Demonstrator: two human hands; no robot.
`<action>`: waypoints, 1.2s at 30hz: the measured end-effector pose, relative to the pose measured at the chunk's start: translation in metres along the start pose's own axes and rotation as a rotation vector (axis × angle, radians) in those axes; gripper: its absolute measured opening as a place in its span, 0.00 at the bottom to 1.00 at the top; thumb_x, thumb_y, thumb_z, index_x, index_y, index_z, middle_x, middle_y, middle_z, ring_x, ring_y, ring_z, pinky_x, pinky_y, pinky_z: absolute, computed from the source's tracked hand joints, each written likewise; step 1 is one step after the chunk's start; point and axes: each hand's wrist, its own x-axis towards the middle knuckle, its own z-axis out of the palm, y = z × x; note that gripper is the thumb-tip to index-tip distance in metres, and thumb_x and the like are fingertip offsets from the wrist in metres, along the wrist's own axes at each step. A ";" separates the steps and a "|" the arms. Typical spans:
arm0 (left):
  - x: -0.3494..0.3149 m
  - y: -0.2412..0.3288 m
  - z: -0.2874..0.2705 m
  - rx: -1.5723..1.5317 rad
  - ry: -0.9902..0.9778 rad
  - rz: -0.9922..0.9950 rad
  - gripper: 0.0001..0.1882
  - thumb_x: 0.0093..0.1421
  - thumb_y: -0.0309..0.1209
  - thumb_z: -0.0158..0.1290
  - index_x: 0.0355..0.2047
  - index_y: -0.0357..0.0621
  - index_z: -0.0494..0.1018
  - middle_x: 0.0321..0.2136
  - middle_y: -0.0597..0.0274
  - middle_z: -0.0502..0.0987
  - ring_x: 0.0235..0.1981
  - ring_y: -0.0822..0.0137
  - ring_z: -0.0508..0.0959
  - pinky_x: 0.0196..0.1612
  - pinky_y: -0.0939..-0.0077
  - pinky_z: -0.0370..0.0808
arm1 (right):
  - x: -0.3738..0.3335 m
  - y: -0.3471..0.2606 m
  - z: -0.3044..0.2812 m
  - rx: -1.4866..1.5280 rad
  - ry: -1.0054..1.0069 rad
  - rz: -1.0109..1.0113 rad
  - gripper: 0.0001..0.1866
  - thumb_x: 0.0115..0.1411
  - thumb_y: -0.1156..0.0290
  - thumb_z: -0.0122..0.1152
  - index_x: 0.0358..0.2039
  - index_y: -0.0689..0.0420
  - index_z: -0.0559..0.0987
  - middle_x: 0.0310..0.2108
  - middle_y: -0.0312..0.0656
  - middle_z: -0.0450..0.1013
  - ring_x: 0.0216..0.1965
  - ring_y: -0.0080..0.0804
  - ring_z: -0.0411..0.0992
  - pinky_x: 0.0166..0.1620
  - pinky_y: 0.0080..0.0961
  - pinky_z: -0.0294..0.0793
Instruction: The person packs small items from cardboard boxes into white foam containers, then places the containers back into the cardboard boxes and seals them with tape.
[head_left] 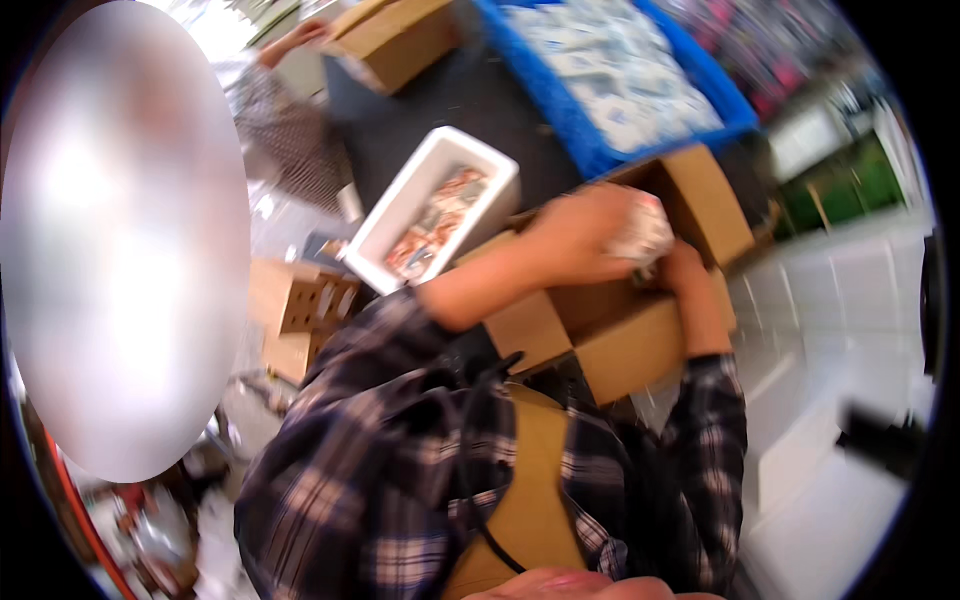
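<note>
My left hand [585,232] reaches over an open brown cardboard box [640,345] and is closed on a crumpled white packet [648,232] with some red on it. My right hand [680,268] comes up from the lower right and meets the packet from underneath. Its fingers are hidden behind the packet and my left hand. Both of my sleeves are dark plaid, and a tan apron strap [530,480] runs down my chest. The picture is blurred by motion.
A white foam box [400,205] of wrapped red and white goods lies left of the cardboard box. Behind it stands a blue crate [560,110] full of pale packets. Another person's hand [300,35] touches a cardboard box [400,40] at the top. Perforated cartons [300,310] sit at the left, pale floor tiles [850,300] at the right.
</note>
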 end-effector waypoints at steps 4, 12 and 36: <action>-0.087 -0.001 -0.123 -0.337 0.269 -0.383 0.37 0.59 0.32 0.60 0.67 0.39 0.60 0.58 0.52 0.73 0.60 0.58 0.74 0.63 0.62 0.71 | -0.037 -0.062 -0.049 -0.026 0.371 -0.168 0.30 0.46 0.67 0.74 0.52 0.57 0.77 0.51 0.46 0.74 0.57 0.48 0.71 0.58 0.42 0.74; -0.123 -0.152 -0.163 -0.662 0.343 -0.654 0.20 0.69 0.39 0.51 0.55 0.39 0.71 0.45 0.64 0.77 0.46 0.73 0.77 0.51 0.75 0.74 | -0.227 -0.061 -0.013 0.288 1.356 0.190 0.13 0.54 0.76 0.65 0.42 0.60 0.79 0.48 0.47 0.77 0.50 0.49 0.76 0.54 0.43 0.74; 0.046 0.167 0.040 -0.241 -0.406 0.611 0.36 0.58 0.31 0.64 0.65 0.42 0.65 0.63 0.43 0.68 0.60 0.41 0.72 0.62 0.55 0.71 | -0.410 0.100 0.023 0.309 1.572 1.007 0.34 0.63 0.59 0.67 0.65 0.61 0.69 0.64 0.51 0.68 0.64 0.48 0.67 0.65 0.41 0.66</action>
